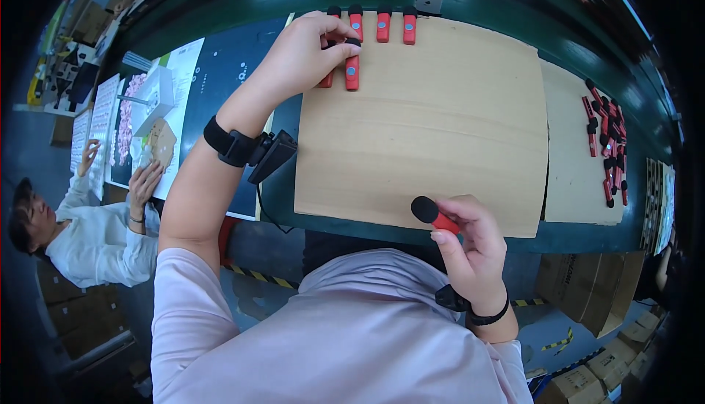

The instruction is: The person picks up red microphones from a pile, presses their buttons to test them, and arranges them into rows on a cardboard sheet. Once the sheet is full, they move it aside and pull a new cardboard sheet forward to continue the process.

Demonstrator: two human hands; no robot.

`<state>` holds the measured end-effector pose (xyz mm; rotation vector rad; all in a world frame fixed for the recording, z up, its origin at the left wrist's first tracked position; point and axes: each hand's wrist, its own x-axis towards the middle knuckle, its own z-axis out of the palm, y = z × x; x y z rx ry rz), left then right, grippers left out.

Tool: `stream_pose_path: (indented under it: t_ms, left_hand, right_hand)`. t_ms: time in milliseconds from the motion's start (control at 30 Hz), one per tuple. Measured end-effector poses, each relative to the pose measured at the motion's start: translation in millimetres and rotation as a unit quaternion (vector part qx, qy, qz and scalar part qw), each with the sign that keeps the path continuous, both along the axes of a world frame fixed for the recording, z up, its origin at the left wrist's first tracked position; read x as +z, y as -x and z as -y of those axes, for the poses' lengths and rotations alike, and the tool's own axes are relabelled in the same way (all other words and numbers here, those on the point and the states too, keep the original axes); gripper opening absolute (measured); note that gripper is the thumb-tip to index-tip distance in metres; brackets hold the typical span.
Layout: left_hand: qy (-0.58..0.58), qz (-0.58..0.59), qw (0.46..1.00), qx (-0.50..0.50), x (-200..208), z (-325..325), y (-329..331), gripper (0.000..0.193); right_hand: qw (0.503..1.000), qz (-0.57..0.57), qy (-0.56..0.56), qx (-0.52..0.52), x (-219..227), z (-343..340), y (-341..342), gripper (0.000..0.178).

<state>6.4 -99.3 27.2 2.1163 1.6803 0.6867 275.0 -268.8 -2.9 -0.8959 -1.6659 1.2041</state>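
Note:
My left hand (312,48) reaches to the far left of a cardboard sheet (418,132). Its thumb and fingers are closed at the black cap of a red mini microphone (352,73) lying there. Beside it, another one (326,79) is partly hidden by the hand. Behind these, several more stand in a row along the far edge, such as one red microphone (383,27) with a round silver-blue spot. Close to my body, my right hand (476,250) is closed around a red microphone (445,222), its black rounded cap tilted up to the left.
On the right, a second cardboard sheet (576,184) bears a loose heap of red microphones (608,132). A person (95,235) works at the left beside a white fixture (153,99) and pink pieces. Cardboard boxes (591,290) stand on the floor at the right.

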Motion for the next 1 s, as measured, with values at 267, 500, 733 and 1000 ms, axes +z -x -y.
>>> stream_pose_path:
  t_ms: [267, 500, 733, 1000]
  left_hand:
    - [-0.073, -0.019, 0.997, -0.035, -5, 5, 3, 0.022]
    - [-0.124, -0.074, 0.984, -0.101, -13, 27, 6, 0.022]
    - [-0.135, -0.062, 0.984, -0.100, -10, 32, 1, 0.026]
    - [-0.012, 0.140, 0.971, -0.196, 28, 115, -26, 0.028]
  right_hand:
    - [0.999, -0.052, 0.009, -0.013, -7, -3, -2, 0.023]
    - [0.995, -0.092, 0.043, -0.016, -8, -6, -3, 0.023]
    - [0.989, -0.108, 0.100, -0.023, -6, -6, -2, 0.025]
    - [0.999, -0.043, -0.010, 0.001, 0, -17, 9, 0.030]
